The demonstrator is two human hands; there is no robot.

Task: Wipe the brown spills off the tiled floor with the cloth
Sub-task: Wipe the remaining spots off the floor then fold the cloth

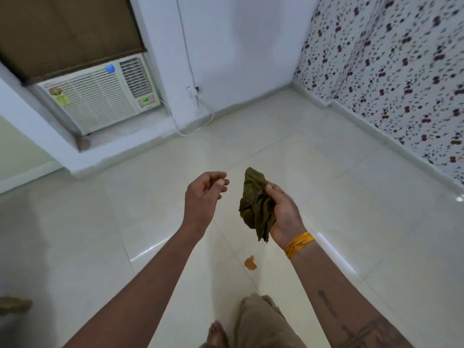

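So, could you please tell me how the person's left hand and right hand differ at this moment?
The right hand holds the bunched olive cloth in its grip; the left hand holds nothing, its fingers loosely curled. The right wrist wears a yellow band; the left wrist is bare. Both are raised above the tiled floor, palms turned inward.

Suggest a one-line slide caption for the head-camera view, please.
Right hand holds a bunched olive cloth above a brown spill on the tiled floor; left hand empty.
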